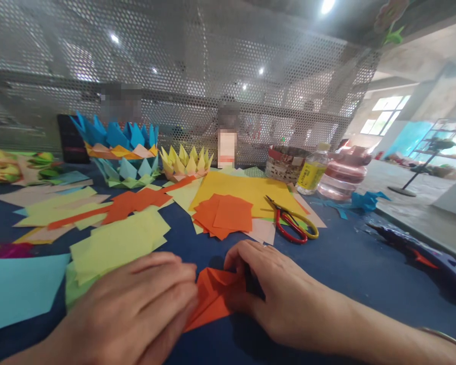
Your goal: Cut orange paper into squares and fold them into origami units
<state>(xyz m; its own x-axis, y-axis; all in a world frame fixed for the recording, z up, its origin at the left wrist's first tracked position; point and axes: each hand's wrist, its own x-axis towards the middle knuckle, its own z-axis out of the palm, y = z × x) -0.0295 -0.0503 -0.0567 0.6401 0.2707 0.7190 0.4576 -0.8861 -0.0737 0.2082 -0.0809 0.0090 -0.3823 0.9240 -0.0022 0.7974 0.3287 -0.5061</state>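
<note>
A partly folded piece of orange paper (215, 296) is between my hands, low over the dark blue table, with a raised crease along its top. My right hand (266, 291) pinches its right side between thumb and fingers. At the left edge, my left hand (144, 299) grips it with the fingers pressed together; the thumb is hidden. Just beyond lies a small stack of orange paper squares (228, 215). Red-and-yellow-handled scissors (294, 223) rest to the right of that stack. Yellow-green sheets (117, 243) are behind my left hand.
Folded-paper crowns in blue (125, 147) and yellow (186, 162) stand at the back left. On the back right are a woven basket (287, 165), a yellow-labelled bottle (311, 172) and a pink jug (344, 175). A dark glue gun (425, 253) lies right. Perforated metal (197, 61) rises behind.
</note>
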